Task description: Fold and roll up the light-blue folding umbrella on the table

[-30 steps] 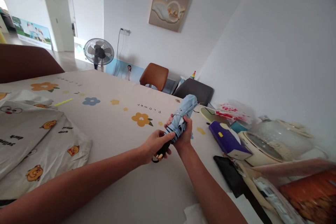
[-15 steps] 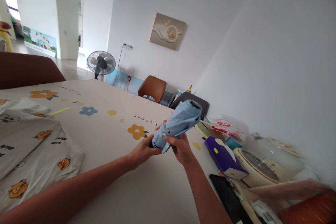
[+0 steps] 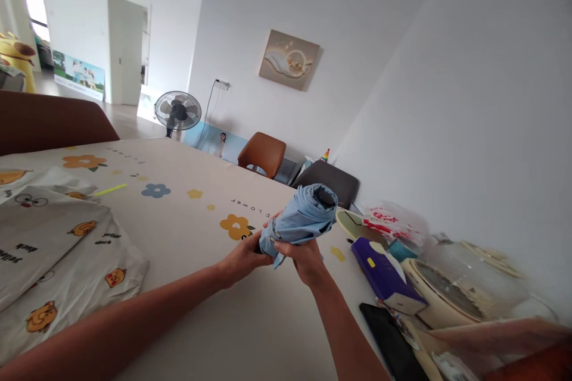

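I hold a folded light-blue umbrella (image 3: 302,219) above the table (image 3: 187,214), its black tip pointing up and to the right. My left hand (image 3: 243,256) is closed round its lower, handle end. My right hand (image 3: 301,257) is closed round the rolled fabric near the strap, just right of my left hand. The handle itself is hidden behind my hands.
A cream tablecloth with flower prints covers the table. Folded cartoon-print fabric (image 3: 53,238) lies at the left. At the right stand a purple box (image 3: 384,274), a cream pot with a glass lid (image 3: 451,286), a red-and-white bag (image 3: 388,220) and a black flat object (image 3: 393,339). Chairs (image 3: 262,153) and a fan (image 3: 177,111) stand beyond.
The umbrella has been raised and tilted so its tip faces more towards me, and the handle is now hidden. My head has also lifted a little.
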A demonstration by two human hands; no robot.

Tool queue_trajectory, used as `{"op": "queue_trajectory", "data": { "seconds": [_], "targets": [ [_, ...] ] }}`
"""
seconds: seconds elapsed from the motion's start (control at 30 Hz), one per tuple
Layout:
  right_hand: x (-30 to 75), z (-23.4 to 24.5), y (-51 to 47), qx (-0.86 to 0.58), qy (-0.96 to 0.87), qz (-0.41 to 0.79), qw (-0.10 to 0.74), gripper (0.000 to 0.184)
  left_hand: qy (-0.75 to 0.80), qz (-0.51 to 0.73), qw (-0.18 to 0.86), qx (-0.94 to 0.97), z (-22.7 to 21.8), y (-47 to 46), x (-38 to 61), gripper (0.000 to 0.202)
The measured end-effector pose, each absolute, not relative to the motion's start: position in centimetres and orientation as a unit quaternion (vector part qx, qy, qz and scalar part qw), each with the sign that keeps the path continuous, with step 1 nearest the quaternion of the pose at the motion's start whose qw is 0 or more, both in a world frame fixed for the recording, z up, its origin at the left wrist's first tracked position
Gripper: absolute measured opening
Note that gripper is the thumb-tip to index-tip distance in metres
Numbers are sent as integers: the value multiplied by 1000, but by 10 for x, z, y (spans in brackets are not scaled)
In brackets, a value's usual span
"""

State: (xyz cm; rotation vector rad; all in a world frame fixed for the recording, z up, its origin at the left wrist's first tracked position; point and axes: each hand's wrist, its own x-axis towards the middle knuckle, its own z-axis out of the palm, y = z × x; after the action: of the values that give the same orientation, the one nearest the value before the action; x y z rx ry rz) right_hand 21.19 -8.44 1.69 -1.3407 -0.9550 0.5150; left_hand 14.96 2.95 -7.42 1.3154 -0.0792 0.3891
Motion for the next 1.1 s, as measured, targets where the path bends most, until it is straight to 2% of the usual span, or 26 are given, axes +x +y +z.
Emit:
{"op": "queue_trajectory", "data": {
  "seconds": [0.33,0.43,0.57,0.67,0.8,0.9,1.1],
  "targets": [
    [207,20,-83,-568,-412,248,668,35,-6,181,755,630,-69,28,147,40],
    [207,19,-82,-562,-397,249,681,30,3,186,749,636,-65,27,145,35],
    [214,14,-77,-536,-321,249,740,17,20,144,755,639,-55,22,137,31],
    [223,6,-72,-505,-235,284,780,27,51,67,789,609,-48,19,133,36],
    [236,-6,-69,-476,-194,356,780,42,82,16,811,579,-48,20,132,38],
    [241,-10,-69,-482,-189,368,773,49,84,34,804,588,-52,20,134,36],
    [242,-2,-69,-510,-205,296,781,51,92,124,770,619,-54,14,134,29]
  ]
}}
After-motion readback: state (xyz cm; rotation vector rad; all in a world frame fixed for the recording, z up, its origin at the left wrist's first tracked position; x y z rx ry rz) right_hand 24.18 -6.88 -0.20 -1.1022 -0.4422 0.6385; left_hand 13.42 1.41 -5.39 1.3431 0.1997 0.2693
